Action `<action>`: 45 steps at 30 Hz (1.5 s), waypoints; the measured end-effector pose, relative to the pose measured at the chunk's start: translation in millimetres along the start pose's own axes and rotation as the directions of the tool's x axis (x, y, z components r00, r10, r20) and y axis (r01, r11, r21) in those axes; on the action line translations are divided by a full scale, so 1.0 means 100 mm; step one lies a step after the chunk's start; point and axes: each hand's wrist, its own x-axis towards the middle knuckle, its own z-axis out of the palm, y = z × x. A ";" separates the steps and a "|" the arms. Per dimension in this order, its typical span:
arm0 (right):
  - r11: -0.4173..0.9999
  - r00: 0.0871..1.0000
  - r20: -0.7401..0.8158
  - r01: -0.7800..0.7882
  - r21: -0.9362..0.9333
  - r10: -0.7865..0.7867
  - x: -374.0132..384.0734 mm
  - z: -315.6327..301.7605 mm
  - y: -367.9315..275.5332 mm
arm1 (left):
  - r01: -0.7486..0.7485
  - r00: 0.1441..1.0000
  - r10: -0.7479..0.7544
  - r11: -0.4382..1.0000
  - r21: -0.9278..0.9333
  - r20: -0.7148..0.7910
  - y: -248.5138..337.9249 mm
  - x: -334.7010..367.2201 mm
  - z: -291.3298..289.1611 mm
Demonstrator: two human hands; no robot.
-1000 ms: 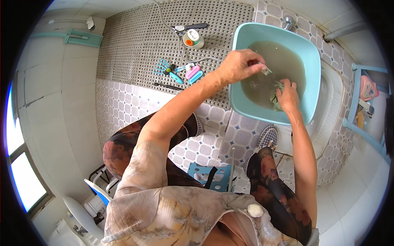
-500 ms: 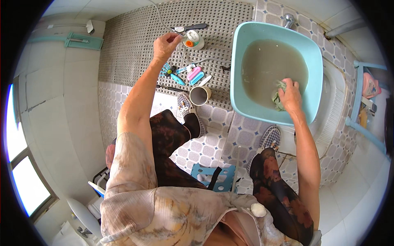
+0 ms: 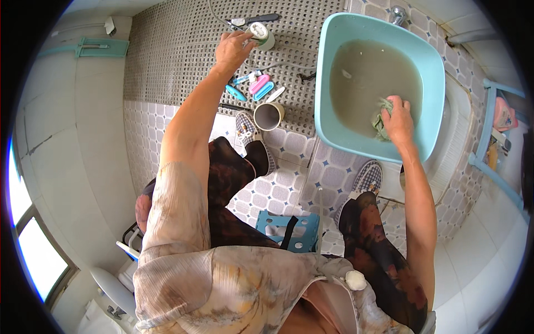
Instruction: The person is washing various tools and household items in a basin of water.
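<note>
While reaching out, left hand (image 3: pixel 232 49) fingers curled at a small jar (image 3: pixel 260 34), perhaps gripping; right hand (image 3: pixel 398 118) fingers clutching a cloth (image 3: pixel 380 120) in the murky basin (image 3: pixel 331 129).

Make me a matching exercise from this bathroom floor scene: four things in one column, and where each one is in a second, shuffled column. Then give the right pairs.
Things:
1. checked cloth
2. small round container
3. grey cup
4. blue stool

Places:
A. standing open-mouthed on the mat beside the left shoe
B. in the murky water of the blue basin, under the right hand
C. between the person's legs, on the patterned tiles
D. at the far edge of the mat, at the fingertips of the left hand

Pairs: 1-B, 2-D, 3-A, 4-C
</note>
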 end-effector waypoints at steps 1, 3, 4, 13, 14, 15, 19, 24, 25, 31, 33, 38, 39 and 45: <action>1.000 1.000 -0.012 0.007 0.009 -0.007 0.01 0.01 -0.01 | -0.076 0.996 0.079 0.995 0.070 -0.042 -0.05 0.00 0.05; 1.000 1.000 -0.004 0.007 0.009 -0.007 -0.01 0.00 0.00 | -0.064 0.996 0.070 0.993 0.103 -0.060 0.00 -0.07 0.15; 1.000 1.000 -0.006 0.003 0.012 -0.003 -0.01 0.00 0.01 | -0.025 0.995 0.028 0.999 0.027 -0.096 0.09 -0.10 0.08; 0.997 0.997 -0.040 0.067 0.024 -0.066 0.00 0.01 0.06 | -0.258 0.959 0.266 0.963 -0.079 0.103 -0.10 -0.71 0.13; 0.997 0.997 -0.039 0.070 0.023 -0.069 0.00 0.01 0.06 | -0.211 0.947 0.221 0.975 -0.066 0.234 -0.12 -0.77 0.18; 0.998 0.998 -0.020 0.052 0.027 -0.052 0.00 -0.01 0.04 | -0.208 0.947 0.217 0.976 -0.065 0.235 -0.16 -0.84 0.23; 0.999 0.999 0.003 0.042 0.014 -0.042 0.00 -0.03 0.00 | -0.024 0.819 -0.006 0.999 0.045 0.573 -0.15 -0.98 0.38; 0.999 0.999 0.007 0.037 -0.006 -0.037 0.01 0.01 0.03 | 0.107 0.857 -0.152 0.987 0.117 0.493 0.11 -1.12 0.50; 0.999 0.999 -0.001 0.047 -0.018 -0.047 0.02 0.04 0.04 | 0.115 0.877 -0.159 0.986 0.122 0.453 0.08 -1.15 0.53; 0.998 0.998 -0.016 0.066 -0.010 -0.066 0.03 0.02 0.11 | 0.119 0.836 -0.187 0.979 0.163 0.516 0.13 -1.09 0.50; 0.998 0.998 -0.001 0.055 -0.014 -0.055 0.03 0.03 0.08 | 0.068 0.843 -0.142 0.985 0.159 0.519 0.10 -1.10 0.55; 0.999 0.999 0.008 0.050 -0.011 -0.050 0.04 0.02 0.06 | 0.064 0.867 -0.139 0.983 0.170 0.479 0.04 -1.14 0.65; 0.998 0.998 0.005 0.058 -0.011 -0.058 0.03 0.01 0.06 | 0.055 0.886 -0.126 0.984 0.169 0.446 0.03 -1.15 0.67; 0.998 0.998 -0.001 0.069 -0.006 -0.069 0.03 0.02 0.10 | 0.204 0.875 -0.218 0.976 0.080 0.431 -0.11 -1.04 0.68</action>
